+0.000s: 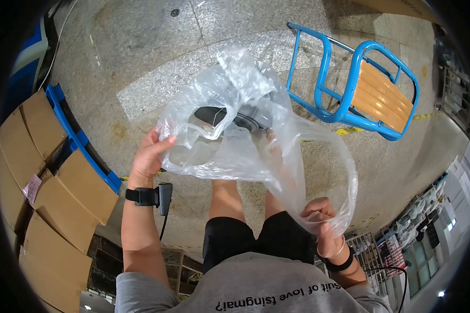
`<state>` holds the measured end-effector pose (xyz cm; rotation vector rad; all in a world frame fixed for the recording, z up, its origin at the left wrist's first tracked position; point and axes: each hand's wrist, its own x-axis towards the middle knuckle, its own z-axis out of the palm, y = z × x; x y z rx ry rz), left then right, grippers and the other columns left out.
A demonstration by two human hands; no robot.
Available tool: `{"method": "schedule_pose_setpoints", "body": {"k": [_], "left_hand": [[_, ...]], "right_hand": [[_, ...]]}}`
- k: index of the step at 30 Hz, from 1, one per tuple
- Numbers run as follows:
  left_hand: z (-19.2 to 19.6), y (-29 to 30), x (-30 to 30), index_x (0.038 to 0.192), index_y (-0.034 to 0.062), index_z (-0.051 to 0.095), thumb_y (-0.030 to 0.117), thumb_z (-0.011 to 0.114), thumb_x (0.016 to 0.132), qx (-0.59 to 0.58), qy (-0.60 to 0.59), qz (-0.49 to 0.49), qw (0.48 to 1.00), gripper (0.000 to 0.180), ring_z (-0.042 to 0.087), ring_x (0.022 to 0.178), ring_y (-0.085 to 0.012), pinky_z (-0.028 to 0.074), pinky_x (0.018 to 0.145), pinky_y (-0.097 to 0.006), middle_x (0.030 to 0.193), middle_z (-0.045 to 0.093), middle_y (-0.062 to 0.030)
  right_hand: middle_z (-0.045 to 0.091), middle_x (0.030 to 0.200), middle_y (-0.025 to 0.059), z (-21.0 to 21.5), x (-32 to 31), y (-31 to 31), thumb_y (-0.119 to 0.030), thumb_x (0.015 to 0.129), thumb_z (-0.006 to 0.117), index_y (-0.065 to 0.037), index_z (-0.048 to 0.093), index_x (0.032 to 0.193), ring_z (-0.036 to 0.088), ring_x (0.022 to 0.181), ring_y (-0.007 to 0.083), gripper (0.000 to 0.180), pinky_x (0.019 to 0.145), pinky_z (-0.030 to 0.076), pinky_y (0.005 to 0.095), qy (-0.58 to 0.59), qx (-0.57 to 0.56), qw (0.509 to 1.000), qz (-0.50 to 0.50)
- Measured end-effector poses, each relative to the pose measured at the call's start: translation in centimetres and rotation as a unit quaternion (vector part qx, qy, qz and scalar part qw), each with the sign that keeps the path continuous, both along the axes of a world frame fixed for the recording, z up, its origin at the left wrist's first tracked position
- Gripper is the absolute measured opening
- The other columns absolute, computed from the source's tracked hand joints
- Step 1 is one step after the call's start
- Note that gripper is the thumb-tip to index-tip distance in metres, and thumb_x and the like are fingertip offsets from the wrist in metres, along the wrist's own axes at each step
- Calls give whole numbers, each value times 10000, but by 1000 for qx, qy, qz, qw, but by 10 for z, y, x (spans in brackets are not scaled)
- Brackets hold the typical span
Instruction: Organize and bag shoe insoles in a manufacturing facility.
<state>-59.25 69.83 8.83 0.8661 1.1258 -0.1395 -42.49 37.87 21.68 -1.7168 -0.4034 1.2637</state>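
**Thin bag, held at two points**

The floor (141, 47) and a blue chair (360, 88) lie below. A clear bag (245, 135) hangs in the air over them, stretched between both hands. It looks light, limp, slippery and easily torn, so its rim is probably the best hold. The left hand (149, 156) pinches its edge; the right hand (321, 214) is clenched on a handle loop.
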Motion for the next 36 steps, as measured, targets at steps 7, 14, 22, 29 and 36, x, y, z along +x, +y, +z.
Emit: {"method": "schedule_pose_setpoints", "body": {"k": [7,14,22,29,36], "left_hand": [[11,3,-19,1049,11,549,209,529,851,50,92,13,994,280,568,830,-140,441,751,-249,957,599,-58],[63,-18,-22,1126,-25,499,396,347,913,71,58,62,994,496,514,988,-173,392,864,-290,1084,541,-111],[96,-25,-47,1214,-51,395,481,229,905,93,12,152,984,637,442,1109,-231,347,944,-343,1204,454,-151],[121,-27,-48,1220,-60,382,453,219,916,155,1,194,969,618,442,1107,-237,344,944,-345,1203,454,-160],[141,-27,-58,1226,-64,373,438,230,921,140,-30,202,969,605,450,1101,-247,348,933,-343,1202,457,-169]], "right_hand": [[528,838,107,23,2,6,-416,898,262,-20,511,683,440,796,208,515,748,358,336,22,38,999,-18],[524,744,100,44,2,13,-440,885,265,-74,386,584,398,780,215,489,756,303,336,-5,34,989,-141],[538,797,96,61,8,14,-411,909,226,-71,420,608,427,795,221,494,769,330,353,-12,90,987,-131],[545,797,76,78,9,15,-455,903,207,-76,447,602,424,791,221,540,777,325,360,-17,112,982,-150],[546,802,57,97,9,18,-466,901,205,-70,479,603,428,792,209,566,808,323,363,-15,113,985,-132]]}}
